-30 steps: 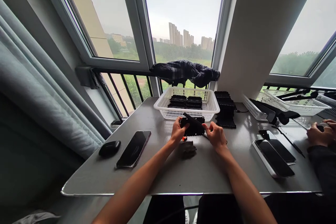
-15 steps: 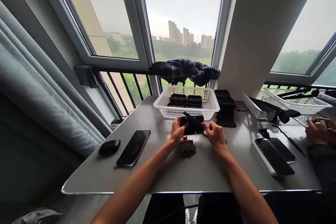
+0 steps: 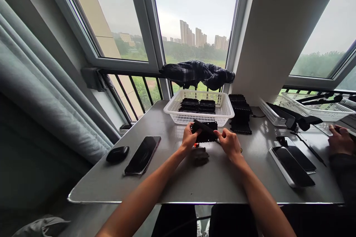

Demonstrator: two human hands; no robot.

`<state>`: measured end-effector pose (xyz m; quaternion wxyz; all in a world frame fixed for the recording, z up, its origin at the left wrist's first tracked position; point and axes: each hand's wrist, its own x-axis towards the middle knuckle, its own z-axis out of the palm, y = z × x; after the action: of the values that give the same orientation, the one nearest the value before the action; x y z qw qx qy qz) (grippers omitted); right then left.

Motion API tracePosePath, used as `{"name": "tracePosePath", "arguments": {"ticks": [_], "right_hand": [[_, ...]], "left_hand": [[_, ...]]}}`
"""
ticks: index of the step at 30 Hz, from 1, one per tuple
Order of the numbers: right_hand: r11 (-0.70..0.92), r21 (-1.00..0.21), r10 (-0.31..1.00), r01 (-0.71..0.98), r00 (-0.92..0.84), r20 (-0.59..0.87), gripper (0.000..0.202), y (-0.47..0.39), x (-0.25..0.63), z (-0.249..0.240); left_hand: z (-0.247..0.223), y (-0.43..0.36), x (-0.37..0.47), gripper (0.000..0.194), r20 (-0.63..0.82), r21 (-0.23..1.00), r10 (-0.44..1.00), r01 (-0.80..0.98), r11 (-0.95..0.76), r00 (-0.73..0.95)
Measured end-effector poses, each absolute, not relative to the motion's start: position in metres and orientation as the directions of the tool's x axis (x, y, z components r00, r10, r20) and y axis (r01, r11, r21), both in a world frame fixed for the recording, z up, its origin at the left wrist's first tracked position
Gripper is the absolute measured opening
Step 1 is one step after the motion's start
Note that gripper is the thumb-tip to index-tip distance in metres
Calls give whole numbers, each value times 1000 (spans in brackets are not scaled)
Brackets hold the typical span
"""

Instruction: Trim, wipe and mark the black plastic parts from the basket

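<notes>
A grey metal surface (image 3: 111, 187) runs below tall windows, its near edge bare in front of the person's legs. Nearest on it lies a small dark lump (image 3: 200, 156), too blurred to identify, with an orange piece (image 3: 197, 144) just beyond.

Past these, between the two hands, is a black plate (image 3: 210, 136) with a black strip (image 3: 204, 127) slanting across it. The left hand (image 3: 190, 139) is closed on the plate's left edge, thumb on top; the right hand (image 3: 229, 142), fingers curled, pinches at the strip's lower right end. To do this well, I would let the left hand steady the plate while the right thumb presses evenly, without bending it. The lump and orange piece sit close enough underneath to get knocked.

A phone (image 3: 142, 155) and a black case (image 3: 117, 154) lie well to the left, out of the way. Farther back, a white basket (image 3: 198, 119) of black parts (image 3: 190, 104) limits forward reach, with a black stack (image 3: 241, 114) just right of it.
</notes>
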<state>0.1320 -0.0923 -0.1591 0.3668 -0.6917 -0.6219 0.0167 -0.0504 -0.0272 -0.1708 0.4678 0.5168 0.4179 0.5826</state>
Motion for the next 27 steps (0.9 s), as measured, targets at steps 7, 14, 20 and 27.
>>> {"name": "tracePosePath", "arguments": {"ticks": [7,14,20,27], "right_hand": [[59,-571,855,819,254,453,57,-92,141,-156],[62,-591,866,804,252,433,55,-92,138,-157],[29,-624,763,781,387,519,58,-92,147,-149],[71,-601,784,796,328,528,63,-95,129,-152]], "left_hand": [[-166,-31,-50,30,223,970,975,-92,-223,-12],[-167,-31,-50,31,234,966,972,-113,-231,12],[-164,-30,-52,31,244,964,970,-107,-243,-4],[-162,-47,-43,28,261,963,945,13,-268,195]]}}
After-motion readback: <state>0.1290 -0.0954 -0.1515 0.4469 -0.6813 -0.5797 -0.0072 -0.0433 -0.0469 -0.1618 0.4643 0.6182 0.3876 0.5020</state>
